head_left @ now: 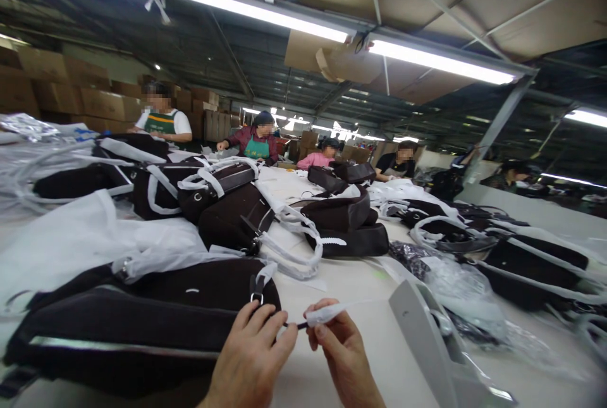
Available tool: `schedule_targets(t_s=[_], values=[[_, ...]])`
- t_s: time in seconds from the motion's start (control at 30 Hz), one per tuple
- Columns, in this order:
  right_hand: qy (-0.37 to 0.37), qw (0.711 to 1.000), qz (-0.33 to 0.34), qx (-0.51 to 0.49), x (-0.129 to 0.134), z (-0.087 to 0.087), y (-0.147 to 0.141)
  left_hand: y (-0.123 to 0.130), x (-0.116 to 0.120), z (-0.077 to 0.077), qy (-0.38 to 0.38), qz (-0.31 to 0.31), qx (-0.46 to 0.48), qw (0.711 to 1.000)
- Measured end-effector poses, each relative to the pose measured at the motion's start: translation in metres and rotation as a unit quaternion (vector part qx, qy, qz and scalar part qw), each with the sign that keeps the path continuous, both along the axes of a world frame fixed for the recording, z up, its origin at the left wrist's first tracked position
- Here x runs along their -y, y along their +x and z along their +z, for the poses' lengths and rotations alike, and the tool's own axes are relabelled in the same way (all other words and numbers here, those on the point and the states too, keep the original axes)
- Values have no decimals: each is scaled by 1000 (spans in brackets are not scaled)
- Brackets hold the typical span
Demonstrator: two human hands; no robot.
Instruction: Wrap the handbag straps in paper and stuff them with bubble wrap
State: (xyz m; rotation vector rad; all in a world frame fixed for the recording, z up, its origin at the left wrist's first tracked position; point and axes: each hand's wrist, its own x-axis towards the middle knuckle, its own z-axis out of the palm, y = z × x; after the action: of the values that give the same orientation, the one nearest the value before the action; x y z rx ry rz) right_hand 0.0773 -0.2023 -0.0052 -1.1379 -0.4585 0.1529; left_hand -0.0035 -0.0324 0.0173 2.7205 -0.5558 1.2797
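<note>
A black bag (208,281) lies on the table in front of me, with a silver zipper line along its side and a buckle (257,298) near its right end. My left hand (253,357) is at that end, back of the hand up, its fingers bent and the fingertips closed at a short dark strap (301,326). Just to the right, my right hand (339,345) pinches a white wrapping strip (327,313) around the strap's outer end. The strip's thin tail points right. My left thumb is hidden.
More black bags with white-wrapped handles (232,218) lie beyond, and others (535,262) to the right. A grey tape-dispenser-like object (422,332) stands right of my hands, beside clear plastic bags (462,281). White wrapping sheet (85,231) lies left. Several people work across the table.
</note>
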Motion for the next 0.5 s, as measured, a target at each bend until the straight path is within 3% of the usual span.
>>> schedule_targets(t_s=[0.13,0.33,0.5], values=[[-10,1000,8,-3,0,-3,-3,2,3,0,-49,-8,3,999],[-44,999,19,-16,-11,-5,-8,3,3,-3,-50,-6,-5,999],[-63,998,13,-18,-17,-5,-13,-4,-6,13,-35,-57,-178,982]])
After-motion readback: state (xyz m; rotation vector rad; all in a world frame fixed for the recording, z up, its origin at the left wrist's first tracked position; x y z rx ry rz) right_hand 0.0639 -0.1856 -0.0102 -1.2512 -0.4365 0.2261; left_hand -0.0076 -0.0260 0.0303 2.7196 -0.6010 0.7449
